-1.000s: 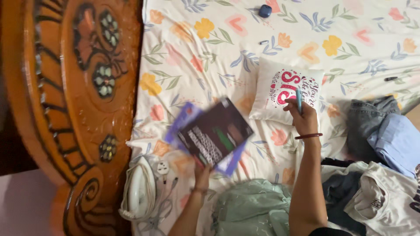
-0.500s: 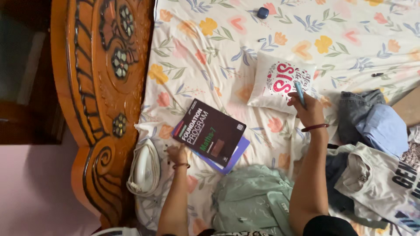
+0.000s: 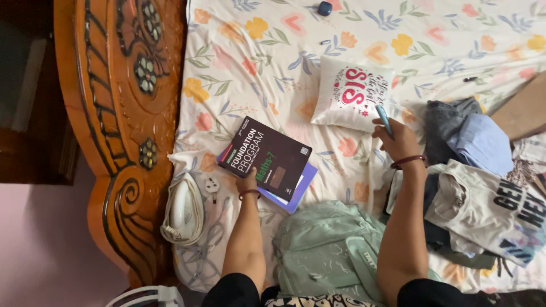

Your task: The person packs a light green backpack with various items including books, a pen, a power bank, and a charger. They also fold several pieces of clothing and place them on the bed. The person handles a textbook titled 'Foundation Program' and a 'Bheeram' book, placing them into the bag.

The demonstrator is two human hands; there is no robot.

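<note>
The left hand [image 3: 248, 183] rests on the lower edge of a dark maroon softcover book [image 3: 266, 156], its fingers closed on the cover's near edge; only the back of the hand and a dark band at the wrist show clearly. The book lies flat on the bed's floral-printed sheet [image 3: 273, 62], tilted so that one corner points toward the carved wooden headboard [image 3: 119, 113], and it sits on top of a thin purple-blue booklet [image 3: 301, 190] whose corner sticks out beneath it.

The right hand [image 3: 397, 140] is well apart from the book, over the sheet just below a small white square cushion with pink lettering [image 3: 351, 96]. Its fingers are clenched around a slim blue pen [image 3: 384, 120], which stands up out of the fist and overlaps the cushion's lower edge. A dark red band circles that wrist.

Near the left forearm lies a cream-coloured electric iron [image 3: 183, 209] with its plug and cord loose on the sheet. Between the two forearms sits a pale green backpack [image 3: 330, 250]. To the right of the right arm is a heap of folded clothes: a blue-grey garment [image 3: 475, 139] on top and a white printed T-shirt [image 3: 489, 207] below it. A small dark blue object [image 3: 325, 8] lies far up the sheet, near the top edge of the view.
</note>
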